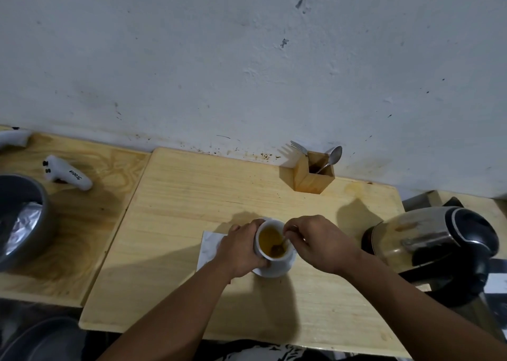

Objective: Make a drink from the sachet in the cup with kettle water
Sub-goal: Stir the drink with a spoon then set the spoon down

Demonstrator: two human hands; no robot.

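Two bare forearms reach up from the near edge and meet at a white cup [270, 261], which stands upright on a white saucer [288, 268] near the middle of the pale wooden table [192, 196], its mouth facing straight up and holding a yellow-brown drink. A small spoon [279, 246] stands in the liquid, its handle slanting up and to the right toward the fingers that hold it, its bowl sunk near the cup's near side. On the left side of the cup the left hand [237, 251] wraps around the wall, fingers curled against it and thumb near the rim. From the right, the right hand [315, 241] hangs over the rim with the wrist raised, its fingertips pinching the top of the spoon handle. A white napkin [210, 244] lies flat under the left hand, just beside the saucer; the sachet cannot be made out. To the right, well apart from the cup, a steel kettle [428, 240] with a black lid and handle sits at the table's edge. By the wall stands a wooden cutlery holder [312, 180] with a fork [299, 148] and another spoon leaning out. On the neighbouring table to the left lie a white controller [68, 176] and a grey pot [24, 223].
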